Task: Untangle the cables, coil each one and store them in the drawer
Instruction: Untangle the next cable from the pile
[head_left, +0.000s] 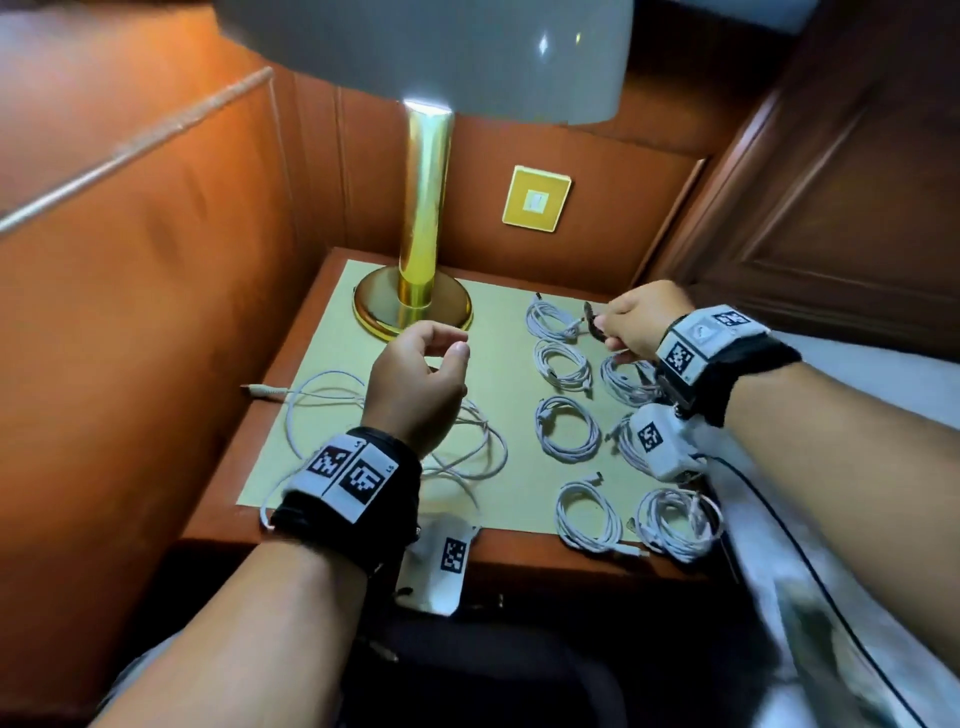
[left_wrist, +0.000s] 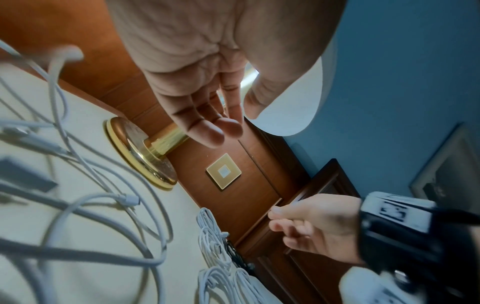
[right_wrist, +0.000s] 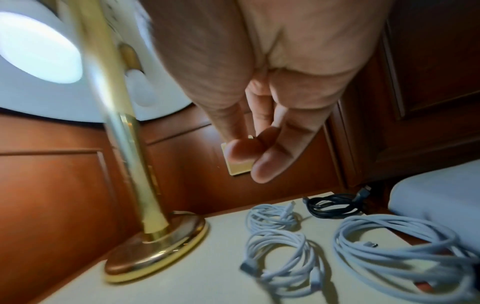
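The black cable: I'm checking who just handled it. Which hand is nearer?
Right. The right hand hovers just above the black cable at the nightstand's back right; the left hand is over the loose white cables.

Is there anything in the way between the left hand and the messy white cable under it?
Nothing visible. The left hand hangs right above the loose white cable; the lamp base stands behind.

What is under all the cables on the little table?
The cables lie on a pale yellow mat, which covers most of the brown table. The lamp stands on the mat too. What is under the mat cannot be seen.
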